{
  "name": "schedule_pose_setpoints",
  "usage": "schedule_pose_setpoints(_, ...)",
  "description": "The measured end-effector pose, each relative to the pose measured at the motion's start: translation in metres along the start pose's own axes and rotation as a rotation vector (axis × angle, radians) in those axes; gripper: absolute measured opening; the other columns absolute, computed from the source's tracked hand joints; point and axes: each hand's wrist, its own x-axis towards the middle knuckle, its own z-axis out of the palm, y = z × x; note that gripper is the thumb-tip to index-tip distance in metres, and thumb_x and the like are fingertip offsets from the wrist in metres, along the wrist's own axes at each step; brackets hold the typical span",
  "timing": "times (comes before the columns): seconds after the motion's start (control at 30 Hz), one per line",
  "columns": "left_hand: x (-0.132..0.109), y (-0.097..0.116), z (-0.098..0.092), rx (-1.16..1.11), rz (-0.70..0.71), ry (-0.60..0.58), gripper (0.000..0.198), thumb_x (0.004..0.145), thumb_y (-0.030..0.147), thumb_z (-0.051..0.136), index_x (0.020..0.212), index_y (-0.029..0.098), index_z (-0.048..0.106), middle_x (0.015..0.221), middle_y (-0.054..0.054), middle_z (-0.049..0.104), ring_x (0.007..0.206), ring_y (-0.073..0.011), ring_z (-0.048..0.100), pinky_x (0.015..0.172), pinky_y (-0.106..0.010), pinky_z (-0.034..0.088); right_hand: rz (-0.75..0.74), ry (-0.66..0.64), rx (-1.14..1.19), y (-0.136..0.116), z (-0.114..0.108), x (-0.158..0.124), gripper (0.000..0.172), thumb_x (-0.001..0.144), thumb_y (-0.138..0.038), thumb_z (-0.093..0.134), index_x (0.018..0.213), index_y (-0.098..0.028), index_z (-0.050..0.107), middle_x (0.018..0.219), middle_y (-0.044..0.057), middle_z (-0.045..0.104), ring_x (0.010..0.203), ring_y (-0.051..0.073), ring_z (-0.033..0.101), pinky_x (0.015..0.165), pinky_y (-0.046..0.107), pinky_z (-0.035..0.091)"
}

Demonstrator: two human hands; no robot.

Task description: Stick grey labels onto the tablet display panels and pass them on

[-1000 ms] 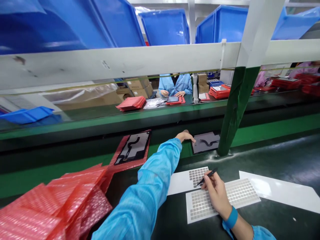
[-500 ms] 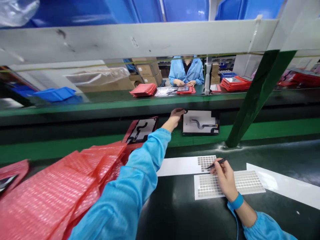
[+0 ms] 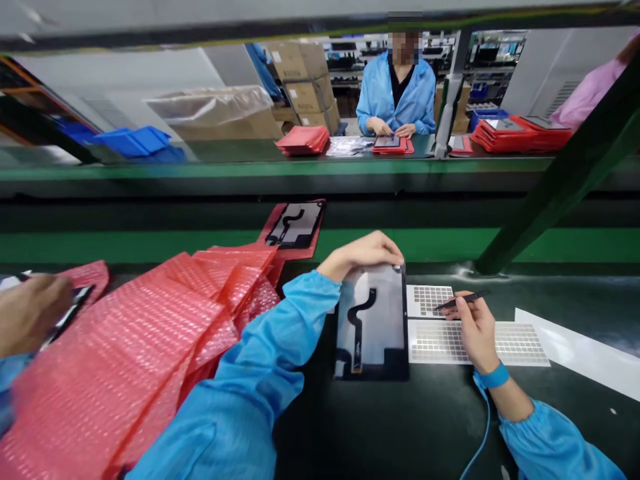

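My left hand [image 3: 367, 253] grips the top edge of a tablet screen panel [image 3: 385, 320], whose grey back faces me with a curved black ribbon cable [image 3: 358, 327] on it. The panel is over the near bench, its lower end toward me. In my right hand [image 3: 475, 327] is a pair of black tweezers [image 3: 460, 301], tips pointing left above a sheet of small grey square stickers [image 3: 433, 300]. Just below that hand lies a second sticker sheet [image 3: 520, 343], partly covered by it. A blue wrist strap with a cord circles my right wrist.
Red bubble-wrap bags [image 3: 125, 347] are piled at the left. Another person's hand [image 3: 35, 310] touches a panel there. A second panel [image 3: 300, 223] rests on a red bag beyond. A green post [image 3: 560, 167] slants up at the right, near a white strip [image 3: 580, 353]. A co-worker [image 3: 397, 93] sits opposite.
My left hand has brought the panel nearer and turned it upright lengthwise. My right hand keeps the tweezers over the sticker sheets. Another person's hand has appeared at the left, and the view has tilted down.
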Motion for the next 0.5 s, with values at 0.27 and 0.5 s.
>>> schedule_pose_setpoints(0.27,-0.016,-0.033,0.046,0.228,0.043,-0.062,0.016,0.087,0.029,0.077,0.093,0.02,0.088,0.092,-0.005,0.084,0.085,-0.021,0.076,0.075,-0.028,0.056,0.031,-0.059,-0.065,-0.004,0.001,-0.001,0.047,0.093,-0.064,0.077,0.111,-0.021,0.068,0.093,0.009,0.082,0.081,0.026,0.082,0.073,0.04,0.068)
schedule_pose_setpoints(0.5,-0.041,-0.041,0.075,0.542,0.121,0.184,0.024,0.097,0.027,0.069,0.112,0.016,0.083,0.113,-0.013,0.075,0.112,-0.0309,0.068,0.103,-0.046,0.053,0.007,-0.184,-0.154,-0.005,0.005,0.014,0.037,0.099,-0.057,0.073,0.115,-0.024,0.068,0.106,0.01,0.083,0.094,0.028,0.083,0.087,0.045,0.067)
